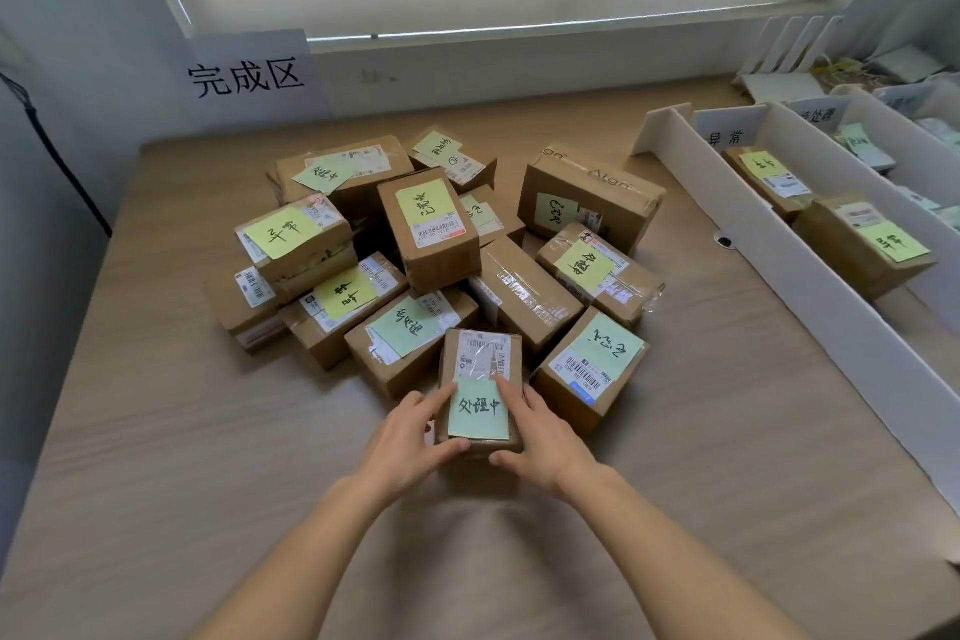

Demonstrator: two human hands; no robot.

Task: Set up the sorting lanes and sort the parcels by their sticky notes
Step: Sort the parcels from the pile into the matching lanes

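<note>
Cardboard parcel point(480, 390) at lower centre of frame, front edge of the pile point(431, 250) on the bench point(156, 431). Left hand point(410, 437) and right hand point(540, 437) clasp its sides, fingers curled round it, green note point(479, 410) facing up. Risk: lifting it may nudge neighbouring boxes; note could peel off; lanes point(779, 224) sit far right, so misfiling is possible.
</note>
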